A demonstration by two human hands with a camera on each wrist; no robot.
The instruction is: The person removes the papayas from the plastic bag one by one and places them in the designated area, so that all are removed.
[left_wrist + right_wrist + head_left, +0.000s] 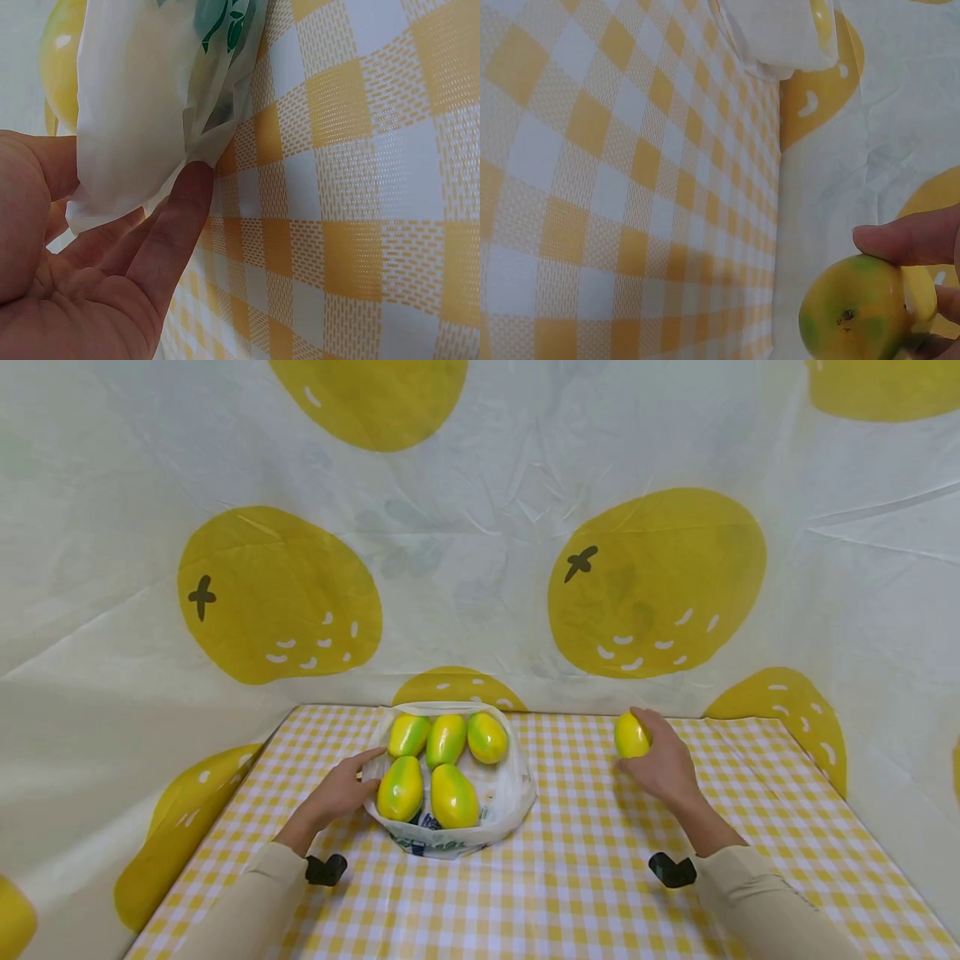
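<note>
A white plastic bag (517, 793) stands on the table with its mouth spread wide, and several yellow-green mangoes (454, 797) lie inside. At the bag's left rim, my left hand (341, 793) holds the plastic. The left wrist view shows the thumb at the rim's inner side and the fingers (169, 232) against the outside of the bag. Over the right part of the table, my right hand (663, 764) grips a single mango (632, 737) between thumb and fingers. That mango (847, 311) appears raised off the cloth, its stem end facing the right wrist camera.
A yellow-and-white checked cloth (577, 877) covers the table. Behind it hangs a pale curtain (465, 602) printed with large yellow fruit, which also runs along both sides. Bag and right hand are separated by a stretch of cloth.
</note>
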